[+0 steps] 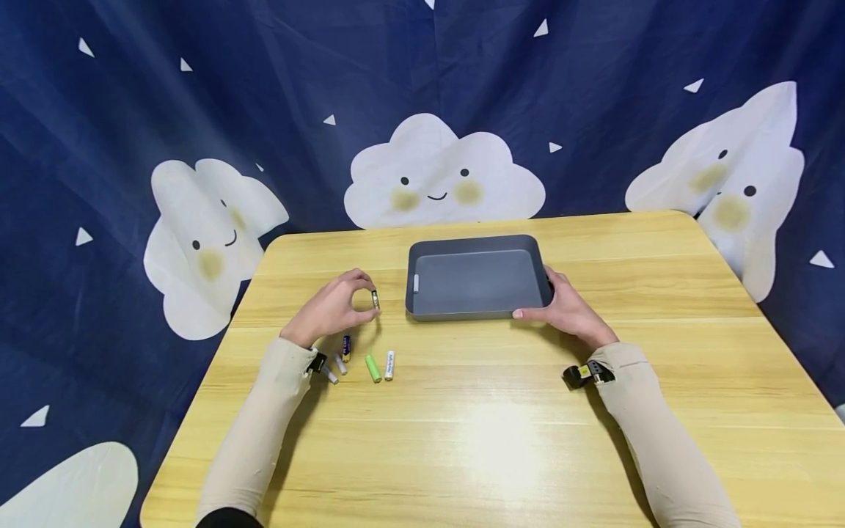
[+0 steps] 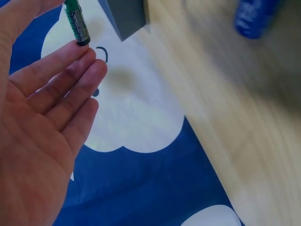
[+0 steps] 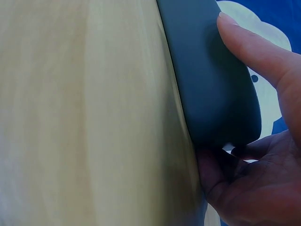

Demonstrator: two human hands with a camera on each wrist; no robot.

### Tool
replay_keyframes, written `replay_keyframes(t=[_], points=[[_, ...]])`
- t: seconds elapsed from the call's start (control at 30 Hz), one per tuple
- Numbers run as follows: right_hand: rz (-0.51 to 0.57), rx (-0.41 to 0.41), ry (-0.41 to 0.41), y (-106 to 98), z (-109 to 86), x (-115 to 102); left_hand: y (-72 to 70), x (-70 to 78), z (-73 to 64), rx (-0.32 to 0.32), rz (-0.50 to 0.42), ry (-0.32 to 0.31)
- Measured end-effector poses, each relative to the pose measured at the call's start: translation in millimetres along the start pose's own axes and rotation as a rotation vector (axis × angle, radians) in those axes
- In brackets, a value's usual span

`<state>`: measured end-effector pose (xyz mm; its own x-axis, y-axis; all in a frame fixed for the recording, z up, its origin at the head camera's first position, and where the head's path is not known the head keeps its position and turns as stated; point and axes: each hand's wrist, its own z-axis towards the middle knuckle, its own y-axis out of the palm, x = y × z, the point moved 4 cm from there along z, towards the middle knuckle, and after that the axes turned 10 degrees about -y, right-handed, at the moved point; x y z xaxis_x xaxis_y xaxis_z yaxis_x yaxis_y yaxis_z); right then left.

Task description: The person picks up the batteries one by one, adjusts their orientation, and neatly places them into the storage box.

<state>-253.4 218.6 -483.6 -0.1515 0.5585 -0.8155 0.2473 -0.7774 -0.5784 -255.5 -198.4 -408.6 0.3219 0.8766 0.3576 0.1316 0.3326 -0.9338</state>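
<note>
My left hand [image 1: 335,306] pinches a slim battery [image 1: 375,300] upright between thumb and fingers, above the table left of a grey tray [image 1: 485,282]. In the left wrist view this battery [image 2: 77,22] has a dark green, printed wrapper, and the other fingers stretch out beneath it. My right hand [image 1: 569,312] grips the tray's near right corner, thumb on the front rim and fingers around the side. In the right wrist view some of its fingers reach under the tray's corner. Inside the tray, a small pale battery [image 1: 416,284] lies by the left wall.
Several loose batteries lie on the wooden table [image 1: 462,411] near my left wrist: a dark blue one [image 1: 346,347], a green one [image 1: 373,368], a white one [image 1: 389,365] and small pale ones [image 1: 340,364]. A blue curtain [image 1: 297,88] with clouds hangs behind the table.
</note>
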Motion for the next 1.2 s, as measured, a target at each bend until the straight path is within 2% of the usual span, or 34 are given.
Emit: replay_keyframes(t=[0.57, 1.07, 1.2], points=[[0.009, -0.002, -0.001, 0.5, 1.1, 0.3, -7.6, 21.6, 37.2, 0.011, -0.013, 0.059], [0.020, 0.008, -0.023, -0.6, -0.3, -0.2, 2.1, 28.7, 61.2, 0.010, 0.009, 0.081], [0.022, 0.011, -0.027, 0.1, 0.0, -1.2, 4.7, 31.9, 67.6, -0.012, 0.015, 0.087]])
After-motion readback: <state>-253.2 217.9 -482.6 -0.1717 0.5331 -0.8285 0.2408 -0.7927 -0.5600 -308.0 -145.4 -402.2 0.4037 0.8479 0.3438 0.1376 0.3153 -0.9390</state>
